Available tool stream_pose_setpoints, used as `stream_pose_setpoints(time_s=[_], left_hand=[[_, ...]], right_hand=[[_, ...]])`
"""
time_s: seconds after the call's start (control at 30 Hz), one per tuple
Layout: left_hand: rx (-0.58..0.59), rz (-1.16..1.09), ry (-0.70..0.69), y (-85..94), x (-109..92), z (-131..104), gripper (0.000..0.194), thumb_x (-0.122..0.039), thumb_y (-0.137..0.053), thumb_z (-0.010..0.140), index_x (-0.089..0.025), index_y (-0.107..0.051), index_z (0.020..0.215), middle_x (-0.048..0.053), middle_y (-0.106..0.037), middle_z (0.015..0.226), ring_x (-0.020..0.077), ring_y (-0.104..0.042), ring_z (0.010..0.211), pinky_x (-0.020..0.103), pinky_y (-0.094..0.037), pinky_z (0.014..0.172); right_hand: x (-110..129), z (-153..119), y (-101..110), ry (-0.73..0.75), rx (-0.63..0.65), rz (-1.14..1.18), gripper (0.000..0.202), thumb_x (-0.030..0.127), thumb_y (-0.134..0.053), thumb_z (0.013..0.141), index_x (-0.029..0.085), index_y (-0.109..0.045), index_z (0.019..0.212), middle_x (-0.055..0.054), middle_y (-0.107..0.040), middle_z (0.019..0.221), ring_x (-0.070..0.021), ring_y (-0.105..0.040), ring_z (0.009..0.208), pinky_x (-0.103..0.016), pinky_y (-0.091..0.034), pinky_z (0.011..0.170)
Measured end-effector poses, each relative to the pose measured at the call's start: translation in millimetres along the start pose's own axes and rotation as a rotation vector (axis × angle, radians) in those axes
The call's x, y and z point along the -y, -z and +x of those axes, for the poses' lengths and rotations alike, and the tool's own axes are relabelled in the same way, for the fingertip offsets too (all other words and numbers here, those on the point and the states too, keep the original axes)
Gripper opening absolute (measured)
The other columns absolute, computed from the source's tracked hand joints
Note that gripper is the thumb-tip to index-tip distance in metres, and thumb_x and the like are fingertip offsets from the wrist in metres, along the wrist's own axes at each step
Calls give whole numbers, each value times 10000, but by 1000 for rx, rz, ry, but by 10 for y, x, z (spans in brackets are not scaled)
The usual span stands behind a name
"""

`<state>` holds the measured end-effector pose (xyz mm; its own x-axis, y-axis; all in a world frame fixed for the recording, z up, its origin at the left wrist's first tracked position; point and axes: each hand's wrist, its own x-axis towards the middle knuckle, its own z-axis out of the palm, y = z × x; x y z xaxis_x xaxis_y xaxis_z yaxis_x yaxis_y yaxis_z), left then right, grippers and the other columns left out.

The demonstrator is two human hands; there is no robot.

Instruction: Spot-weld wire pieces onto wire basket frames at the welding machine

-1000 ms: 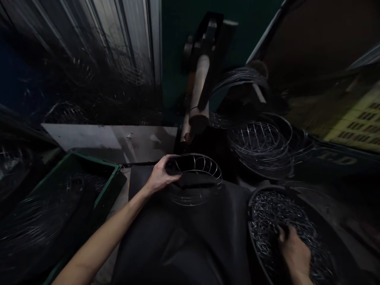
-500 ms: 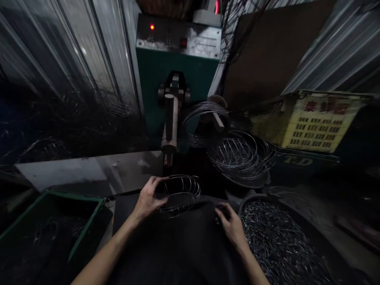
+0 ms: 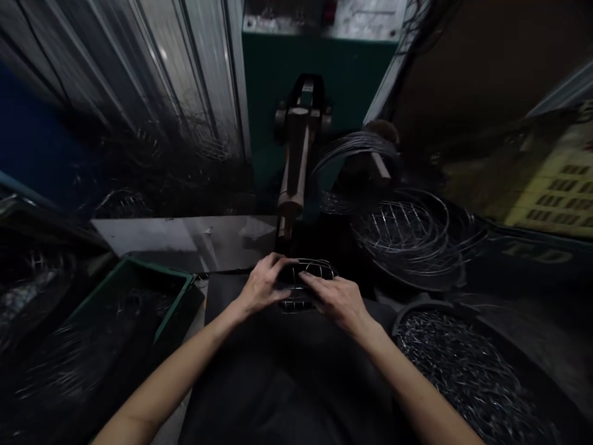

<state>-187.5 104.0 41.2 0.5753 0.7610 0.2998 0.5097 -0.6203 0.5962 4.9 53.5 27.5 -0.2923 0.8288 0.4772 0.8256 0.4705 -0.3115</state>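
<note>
A small round wire basket (image 3: 296, 303), made of thin shiny metal rings and cross wires, is held low in front of me above a dark cloth (image 3: 287, 371) over my lap. My left hand (image 3: 264, 284) is closed on its left side, fingers on the upper ring and thumb lower down. From the right, my right hand (image 3: 338, 300) reaches over the basket, its fingers pressed together on the wires; its thumb is hidden. Just beyond stands a green machine (image 3: 319, 62) with a jutting metal arm (image 3: 296, 161) pointing toward me.
Right of the machine hangs a wire coil (image 3: 352, 145), above a pan of wire rings (image 3: 403, 228). A dark tub of short wire pieces (image 3: 463, 364) lies at my right. A green bin (image 3: 185, 296) stands left, before a pale board (image 3: 185, 241). A yellow crate (image 3: 556, 191) is far right.
My right hand has moved left from beside the tub onto the wire basket. The left hand keeps hold of the basket. The view has tipped down and turned left.
</note>
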Motion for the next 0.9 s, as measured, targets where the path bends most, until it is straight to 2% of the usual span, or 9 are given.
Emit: stream_pose_setpoints(time_s=[0.1, 0.17, 0.33, 0.43, 0.63, 0.9], left_hand=[[21, -29, 7, -43, 54, 5, 555, -152, -679, 657, -216, -493, 1176, 62, -520, 1078, 224, -532, 1024, 358, -464, 884], [11, -52, 16, -52, 67, 4, 563, -133, -678, 647, -205, -490, 1173, 60, -519, 1083, 218, -533, 1018, 349, -464, 873], [-15, -99, 37, -68, 72, -10, 571, -144, -690, 647, -211, -484, 1175, 57, -521, 1081, 220, -536, 1011, 357, -463, 859], [-49, -130, 45, -113, 99, -35, 579, -161, -705, 646, -213, -479, 1177, 67, -510, 1092, 229, -525, 1032, 368, -457, 876], [-133, -117, 29, -156, 100, -74, 588, -159, -695, 661, -232, -467, 1198, 73, -496, 1110, 234, -515, 1057, 379, -451, 899], [-173, 8, -44, -154, 155, 37, 615, -172, -710, 662, -232, -464, 1223, 83, -477, 1144, 247, -500, 1069, 400, -447, 909]], right_hand=[[-94, -5, 52, 165, 77, -101, 355, 164, -539, 799, 271, -626, 1127, 4, -686, 1049, -118, -657, 677, -219, -426, 552], [-131, 13, 97, 258, 83, -158, 349, 142, -504, 824, 276, -627, 1122, 26, -672, 1075, -91, -638, 640, -222, -404, 551], [-165, 51, 156, 462, -63, -279, 285, 103, -553, 827, 221, -655, 1066, 17, -660, 1104, -50, -577, 592, -241, -371, 574], [-175, 38, 150, 504, -118, -304, 261, 118, -592, 824, 189, -651, 1068, -5, -652, 1127, -51, -557, 591, -260, -358, 572], [-136, 66, 199, 552, -133, -356, 233, 82, -549, 849, 143, -648, 1051, -27, -663, 1109, -52, -545, 581, -264, -357, 551], [-188, 159, 214, 591, -158, -437, 231, 90, -506, 871, 114, -633, 1062, -87, -650, 1121, -57, -543, 572, -278, -350, 540]])
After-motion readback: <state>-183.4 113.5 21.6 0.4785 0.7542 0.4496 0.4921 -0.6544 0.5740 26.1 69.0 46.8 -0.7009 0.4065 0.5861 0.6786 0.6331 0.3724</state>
